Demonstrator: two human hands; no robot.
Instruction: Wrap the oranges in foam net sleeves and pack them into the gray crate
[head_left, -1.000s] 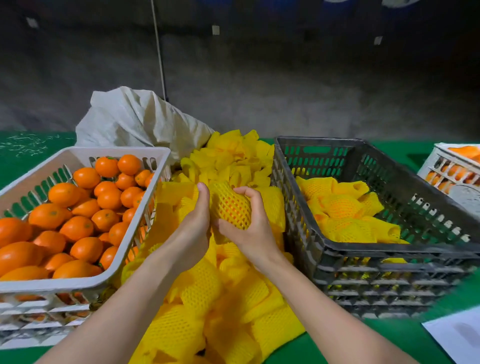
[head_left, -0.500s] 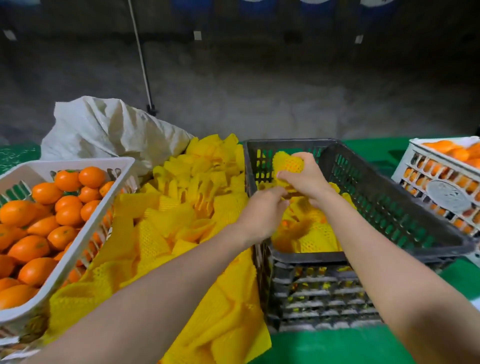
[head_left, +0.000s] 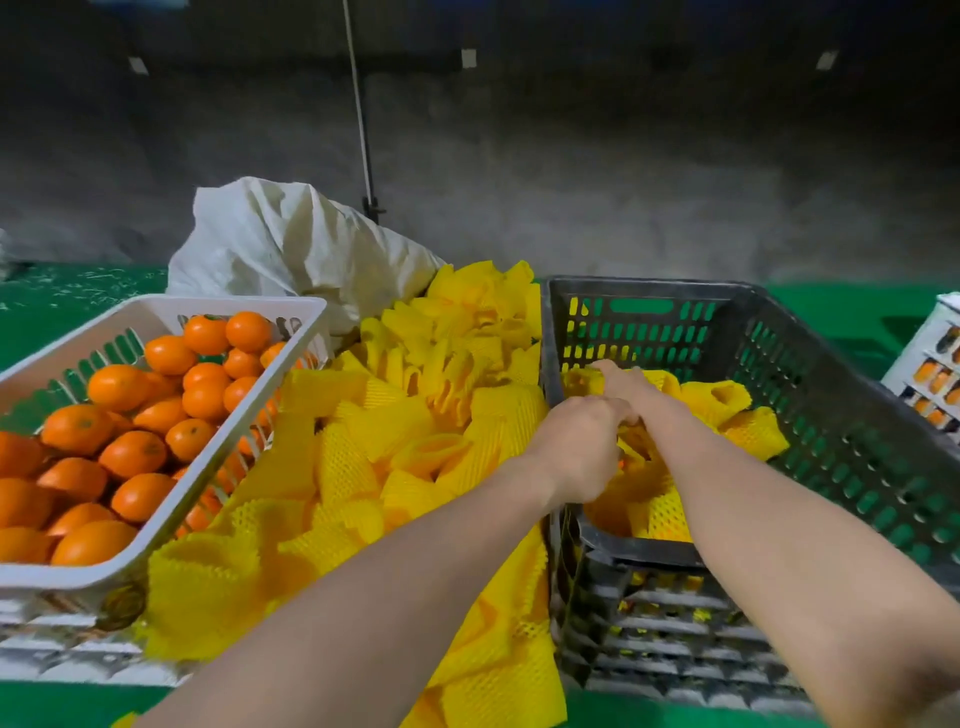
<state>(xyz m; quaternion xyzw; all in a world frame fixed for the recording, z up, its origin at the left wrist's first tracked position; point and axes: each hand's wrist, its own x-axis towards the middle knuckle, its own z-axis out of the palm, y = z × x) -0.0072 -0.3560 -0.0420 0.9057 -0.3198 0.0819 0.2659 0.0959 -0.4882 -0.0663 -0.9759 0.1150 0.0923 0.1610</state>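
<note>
Moved: the right hand (head_left: 626, 387) has gone down from above the gray crate (head_left: 831, 415) into it, taking the wrapped orange (head_left: 582, 378) along. The left hand (head_left: 576, 447) has come to the crate's near left rim.
Right hand: low inside the crate, by its far left corner. Its fingers (head_left: 602, 368) curl over the wrapped orange and seem to hold it.
Left hand: over the crate's near left rim, just behind the right wrist. Its fingers are tucked under, so I cannot tell if they hold anything.
Wrapped orange: under the right fingers, on the side toward the crate's left wall. It is mostly hidden, so I cannot tell which way it lies.
Other wrapped oranges (head_left: 753, 431): in the crate, to the right of that hand.
Next: I think the right hand lets go here.
After that: the bare oranges (head_left: 135, 452) sit in the white basket (head_left: 171, 306), left of the crate, past the foam net sleeves (head_left: 415, 415). The left hand is nearer to them.
</note>
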